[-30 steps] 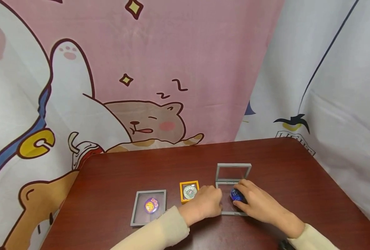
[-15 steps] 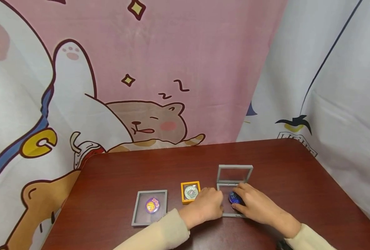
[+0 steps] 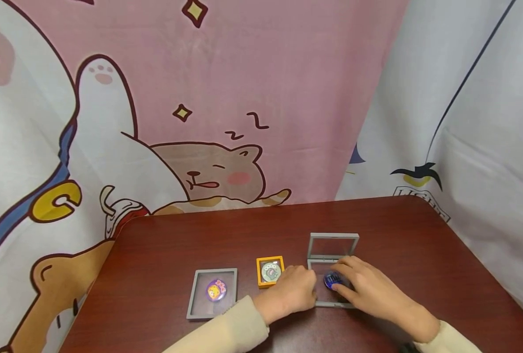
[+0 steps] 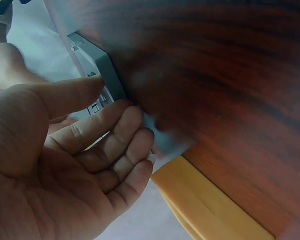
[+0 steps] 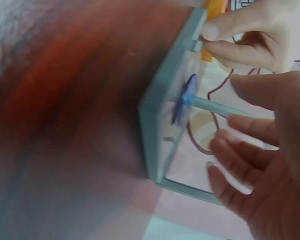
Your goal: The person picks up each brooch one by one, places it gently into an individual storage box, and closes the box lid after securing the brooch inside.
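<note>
A hinged grey display frame (image 3: pixel 335 304) lies unfolded on the table, its far half (image 3: pixel 334 235) standing up. On the clear film of its lower half rests a round blue badge (image 3: pixel 332 280). With thumb and index finger, my left hand (image 3: pixel 289 290) pinches the frame's left edge; the left wrist view shows the other fingers curled. My right hand (image 3: pixel 373 289) hovers over the frame's right side. In the right wrist view its fingers (image 5: pixel 240 155) are loosely bent and apart from the blue badge (image 5: pixel 186 97), with nothing between them.
Left of my left hand sits a small yellow frame (image 3: pixel 259 272) with a pale round badge (image 3: pixel 271 271). Farther left lies a closed grey frame (image 3: pixel 191 294) holding a purple badge (image 3: pixel 216 290). A printed curtain (image 3: pixel 296 98) hangs behind the brown table (image 3: pixel 177 245).
My right hand has let go of the blue badge and drawn slightly to the right, leaving the badge on the film. The left hand keeps its pinch on the frame.
</note>
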A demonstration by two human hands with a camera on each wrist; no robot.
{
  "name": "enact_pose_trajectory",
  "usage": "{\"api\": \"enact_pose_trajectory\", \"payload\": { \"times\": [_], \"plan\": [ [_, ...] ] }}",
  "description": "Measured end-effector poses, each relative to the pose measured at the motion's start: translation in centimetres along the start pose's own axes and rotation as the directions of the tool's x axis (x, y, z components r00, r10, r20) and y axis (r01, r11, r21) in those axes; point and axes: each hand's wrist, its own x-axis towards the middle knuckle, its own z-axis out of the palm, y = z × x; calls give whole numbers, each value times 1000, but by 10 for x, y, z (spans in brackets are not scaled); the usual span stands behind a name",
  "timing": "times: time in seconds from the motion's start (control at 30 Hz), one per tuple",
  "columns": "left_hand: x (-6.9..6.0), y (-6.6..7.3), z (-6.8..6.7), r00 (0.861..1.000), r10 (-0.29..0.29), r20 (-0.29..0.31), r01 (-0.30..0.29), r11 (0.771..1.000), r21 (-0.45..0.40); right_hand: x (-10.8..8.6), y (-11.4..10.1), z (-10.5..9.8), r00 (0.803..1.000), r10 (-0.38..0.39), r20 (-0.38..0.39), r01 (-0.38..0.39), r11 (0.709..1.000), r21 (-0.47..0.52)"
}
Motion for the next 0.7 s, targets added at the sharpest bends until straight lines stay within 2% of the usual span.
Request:
{"api": "enact_pose_trajectory", "payload": {
  "times": [0.17,0.4,0.53,0.7],
  "plan": [
    [0,0,0,1000,-11,4,11,1000,-5,1,1,-18,984,-80,-156,78,997,-14],
    [0,-1,1,1000,-7,6,8,999,-33,3,13,-37,961,-75,-265,72,997,-22],
    [-1,-1,1,1000,-8,6,9,999,-40,5,23,-39,955,-73,-288,73,997,-11],
    [-1,0,1,1000,-8,-3,7,999,-40,3,34,-37,972,-6,-236,3,1000,-13]
  ]
}}
